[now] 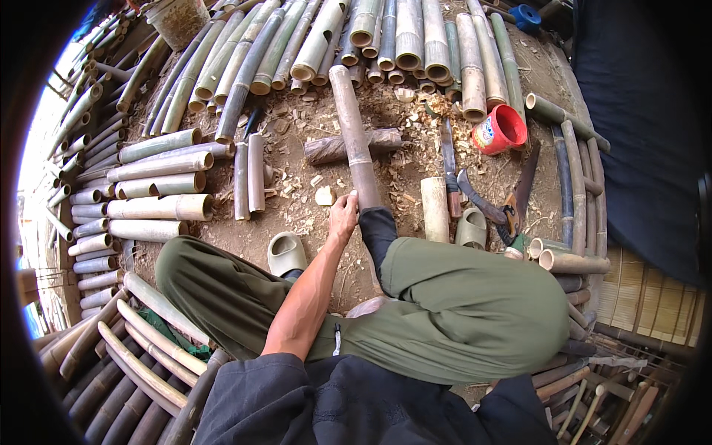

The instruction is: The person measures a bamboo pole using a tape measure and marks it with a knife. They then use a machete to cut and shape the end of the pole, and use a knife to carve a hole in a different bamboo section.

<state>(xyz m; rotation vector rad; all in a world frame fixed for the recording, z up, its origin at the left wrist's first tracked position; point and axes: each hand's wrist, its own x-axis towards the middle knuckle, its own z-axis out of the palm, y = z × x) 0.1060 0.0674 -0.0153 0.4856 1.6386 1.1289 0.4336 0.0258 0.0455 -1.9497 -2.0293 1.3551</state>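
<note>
My left hand point(343, 216) reaches forward with its fingers closed at the left side of a bamboo tube point(348, 111). The tube lies lengthwise away from me, its middle resting across a short dark log point(327, 150). Dark cloth point(378, 233) below my right trouser leg meets the tube's near end. I cannot see my right hand. To the right of the tube, a shorter pale bamboo piece point(434, 210) stands near a long-bladed knife point(449, 156). Beyond that are a curved blade point(480, 196) and a handsaw point(522, 191).
Bamboo tubes point(409, 37) fill the far side, with more stacked at left point(159, 208). A red bucket point(510, 130) lies tipped at right. Wood chips point(325, 195) litter the dirt ground. A sandal point(286, 252) is at left, another sandal point(472, 229) at right. Dark cloth point(630, 111) hangs far right.
</note>
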